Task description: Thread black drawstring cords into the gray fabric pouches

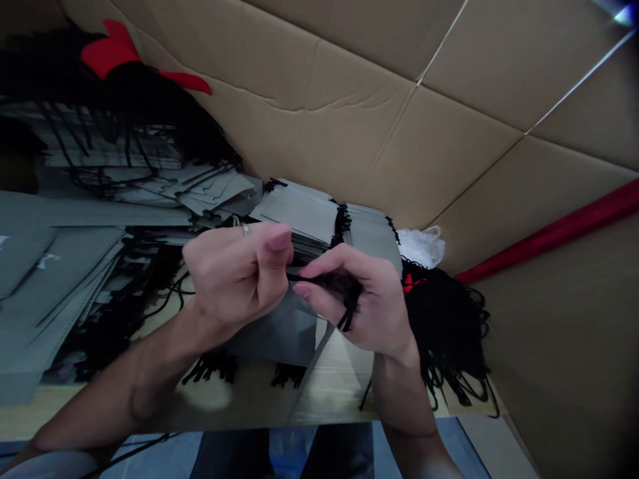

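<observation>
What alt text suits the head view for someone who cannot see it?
A left hand and right hand pinch a black cord on a grey bag above a table. Stacks of grey bags and bundled black cords lie around, cardboard behind.

Matt paper bag (279,332), textile cord (349,309); creased matt cardboard wall (349,100)

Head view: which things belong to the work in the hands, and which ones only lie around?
In hand: flat grey paper bag, thin black cord, held by the left hand and the right hand.
Lying about: stacks of grey paper bags, loose bundle of black cords, crumpled white plastic bag, long red tube.
</observation>
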`<state>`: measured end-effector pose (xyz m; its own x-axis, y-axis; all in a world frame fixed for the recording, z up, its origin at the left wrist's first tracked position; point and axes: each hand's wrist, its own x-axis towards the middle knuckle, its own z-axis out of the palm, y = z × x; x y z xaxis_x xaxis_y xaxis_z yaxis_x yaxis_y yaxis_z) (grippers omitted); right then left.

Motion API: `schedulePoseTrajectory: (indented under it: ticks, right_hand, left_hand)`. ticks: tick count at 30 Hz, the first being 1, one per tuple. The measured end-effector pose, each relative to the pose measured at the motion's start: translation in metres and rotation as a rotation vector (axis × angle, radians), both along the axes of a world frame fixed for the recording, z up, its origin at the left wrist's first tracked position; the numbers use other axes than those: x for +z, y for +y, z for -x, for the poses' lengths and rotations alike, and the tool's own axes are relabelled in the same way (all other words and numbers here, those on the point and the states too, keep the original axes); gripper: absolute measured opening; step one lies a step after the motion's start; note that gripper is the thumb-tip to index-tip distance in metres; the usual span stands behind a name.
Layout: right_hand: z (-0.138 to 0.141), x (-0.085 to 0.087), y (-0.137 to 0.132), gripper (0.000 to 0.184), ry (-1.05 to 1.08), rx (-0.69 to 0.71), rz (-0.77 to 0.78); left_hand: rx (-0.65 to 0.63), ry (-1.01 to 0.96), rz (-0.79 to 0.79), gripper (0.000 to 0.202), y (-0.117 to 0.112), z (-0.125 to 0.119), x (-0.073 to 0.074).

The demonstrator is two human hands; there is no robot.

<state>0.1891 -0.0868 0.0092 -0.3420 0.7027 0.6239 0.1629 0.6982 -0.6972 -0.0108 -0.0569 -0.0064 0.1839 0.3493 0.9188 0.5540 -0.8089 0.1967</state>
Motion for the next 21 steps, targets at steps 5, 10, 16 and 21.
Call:
schedulePoseTrajectory:
  ticks: [5, 10, 16, 21]
  right_hand:
    - [-0.004, -0.002, 0.002, 0.015, -0.002, -0.031, -0.113]
    - [-0.002, -0.005, 0.002, 0.014, -0.021, -0.014, -0.188]
    - [0.006, -0.007, -0.003, 0.021, -0.008, -0.03, -0.212]
    - [0.003, -0.003, -0.004, 0.019, 0.069, -0.002, -0.088]
  left_hand:
    - [0.016, -0.015, -0.229, 0.045, 0.007, 0.007, 0.006]
    - [0.1, -0.001, -0.315, 0.038, 0.018, 0.009, 0.002]
    - [0.122, 0.001, -0.38, 0.038, 0.028, 0.006, -0.006]
    - [0.016, -0.022, -0.193, 0.054, 0.019, 0.005, 0.003]
